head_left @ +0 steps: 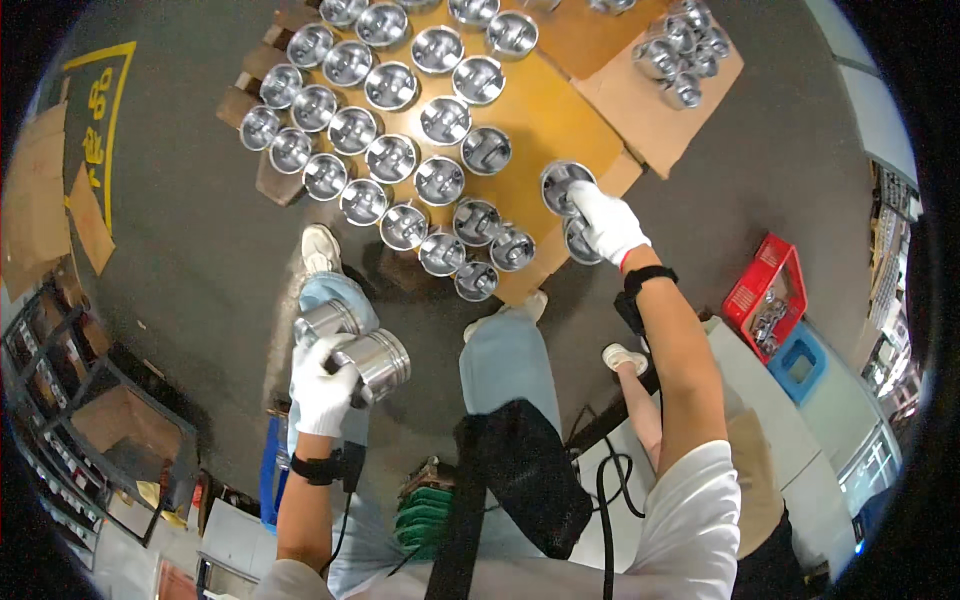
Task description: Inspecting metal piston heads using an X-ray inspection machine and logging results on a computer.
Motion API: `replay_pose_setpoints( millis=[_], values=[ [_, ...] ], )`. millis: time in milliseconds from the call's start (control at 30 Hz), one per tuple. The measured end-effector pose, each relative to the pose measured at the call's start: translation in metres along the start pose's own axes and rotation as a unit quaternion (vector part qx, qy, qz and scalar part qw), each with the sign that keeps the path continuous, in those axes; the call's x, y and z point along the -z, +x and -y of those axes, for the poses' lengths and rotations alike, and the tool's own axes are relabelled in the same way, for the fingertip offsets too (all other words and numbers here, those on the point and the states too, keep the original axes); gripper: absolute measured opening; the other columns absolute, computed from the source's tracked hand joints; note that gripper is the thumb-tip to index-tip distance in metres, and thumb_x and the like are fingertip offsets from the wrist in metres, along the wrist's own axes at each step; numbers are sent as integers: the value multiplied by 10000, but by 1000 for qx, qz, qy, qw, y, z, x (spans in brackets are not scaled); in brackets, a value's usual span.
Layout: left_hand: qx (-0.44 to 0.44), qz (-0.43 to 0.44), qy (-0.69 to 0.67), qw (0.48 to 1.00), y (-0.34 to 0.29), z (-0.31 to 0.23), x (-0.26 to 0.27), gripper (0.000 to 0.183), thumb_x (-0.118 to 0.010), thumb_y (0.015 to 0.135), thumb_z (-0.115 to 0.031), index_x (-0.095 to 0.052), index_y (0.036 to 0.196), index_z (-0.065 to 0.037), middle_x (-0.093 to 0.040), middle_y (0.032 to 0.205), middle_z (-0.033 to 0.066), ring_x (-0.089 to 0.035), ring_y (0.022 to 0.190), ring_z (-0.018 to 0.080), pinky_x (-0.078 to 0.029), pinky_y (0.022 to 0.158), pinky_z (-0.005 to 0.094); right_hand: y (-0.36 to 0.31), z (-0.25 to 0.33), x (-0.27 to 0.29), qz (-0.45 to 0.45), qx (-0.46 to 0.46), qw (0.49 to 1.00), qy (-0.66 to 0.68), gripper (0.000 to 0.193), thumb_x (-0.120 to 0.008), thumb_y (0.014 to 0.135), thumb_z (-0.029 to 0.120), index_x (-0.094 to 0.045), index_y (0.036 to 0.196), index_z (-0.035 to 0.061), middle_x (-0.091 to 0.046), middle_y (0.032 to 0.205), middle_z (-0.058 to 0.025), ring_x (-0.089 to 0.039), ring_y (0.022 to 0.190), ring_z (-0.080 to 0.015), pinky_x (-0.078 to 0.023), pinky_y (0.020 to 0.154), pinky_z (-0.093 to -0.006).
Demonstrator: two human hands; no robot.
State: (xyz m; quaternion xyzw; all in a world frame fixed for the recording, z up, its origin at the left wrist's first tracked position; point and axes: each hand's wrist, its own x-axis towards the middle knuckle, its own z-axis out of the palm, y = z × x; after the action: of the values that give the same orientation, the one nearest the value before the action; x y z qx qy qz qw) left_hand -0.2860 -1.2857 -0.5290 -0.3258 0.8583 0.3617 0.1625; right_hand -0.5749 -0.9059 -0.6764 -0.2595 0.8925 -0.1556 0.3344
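Observation:
My left hand [322,396], in a white glove, is closed on two silver engine pistons. The nearer piston [380,364] lies on its side with ring grooves showing, and the other piston [328,319] sits just beyond it. To the right, my gloved right hand [608,224] grips another two pistons, a farther piston [565,187] and a nearer piston [580,243], at the right edge of the cardboard [545,120]. Its fingertips are partly hidden. Several pistons [391,158] stand hollow side up in rows on that cardboard.
More small metal parts [684,50] lie on a cardboard flap at the far right. A red crate [765,298] of metal parts stands beside a blue tray [799,362] at right. Another person's leg [636,385] is near my right forearm. A black rack [110,400] stands at left.

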Motion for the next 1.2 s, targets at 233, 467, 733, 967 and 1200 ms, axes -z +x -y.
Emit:
replay_pose_setpoints(
  millis=[233, 467, 733, 967, 1200],
  values=[
    [2, -32, -75, 997, 93, -8, 16, 433, -557, 731, 149, -730, 1089, -25, -609, 1213, 121, -618, 1180, 257, -491, 1031, 349, 62, -25, -73, -15, 165, 986, 3, 236, -593, 919, 83, -626, 1153, 96, -681, 1121, -158, -685, 957, -388, -566, 828, -440],
    [-66, -15, -130, 989, 173, -85, 11, 382, -565, 755, 99, -718, 1092, 4, -578, 1203, 115, -622, 1147, 245, -503, 1001, 337, 80, -22, -92, 73, 210, 974, -47, 251, -630, 836, 17, -634, 1078, 86, -651, 1187, -126, -680, 1016, -350, -569, 894, -434],
    [-317, 101, -28, 942, 230, -221, -97, 362, -732, 791, -239, -749, 1136, -128, -652, 1029, 199, -633, 1041, 406, -515, 929, 472, 36, -1, -91, -87, 37, 993, 65, 301, -649, 842, 77, -681, 1138, 117, -656, 1120, -156, -637, 1049, -386, -531, 934, -462],
    [-348, 121, 182, 912, 266, -266, -257, 234, -705, 863, -268, -746, 1034, -114, -709, 992, 183, -712, 958, 378, -595, 807, 476, -56, 80, -102, -222, -171, 936, 213, 537, -712, 838, 61, -602, 1363, 42, -607, 1395, -210, -562, 1319, -408, -451, 1121, -477],
    [-286, 67, 274, 916, 301, -230, -308, 201, -670, 895, -219, -794, 976, -83, -738, 1014, 186, -731, 961, 368, -607, 809, 478, -78, 125, -143, -161, -226, 903, 328, 545, -723, 858, 85, -589, 1386, 93, -601, 1429, -168, -572, 1331, -347, -443, 1134, -445]
  ],
)
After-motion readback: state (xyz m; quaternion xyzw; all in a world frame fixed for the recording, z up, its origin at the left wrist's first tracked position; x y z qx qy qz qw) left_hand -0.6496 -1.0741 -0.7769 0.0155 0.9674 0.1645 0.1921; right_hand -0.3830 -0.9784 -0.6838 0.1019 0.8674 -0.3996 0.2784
